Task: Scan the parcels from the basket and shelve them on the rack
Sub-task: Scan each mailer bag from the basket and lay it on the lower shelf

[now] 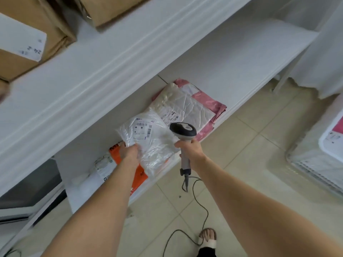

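At mid-frame, the left hand (130, 152) pinched a crinkled clear-white plastic parcel (150, 143) over the white rack shelf (232, 60); the right hand (189, 148) gripped a grey-black corded scanner (183, 132) above beige floor tiles (259, 145).

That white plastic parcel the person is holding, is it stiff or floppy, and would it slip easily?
Probably floppy: the white parcel is a crinkled plastic bag creasing where the left hand grips its corner. Likely light, since one hand holds it by an edge. The glossy film may be slippery.

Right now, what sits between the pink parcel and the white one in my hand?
A crinkled clear parcel lies there, atop the pink parcel; head view.
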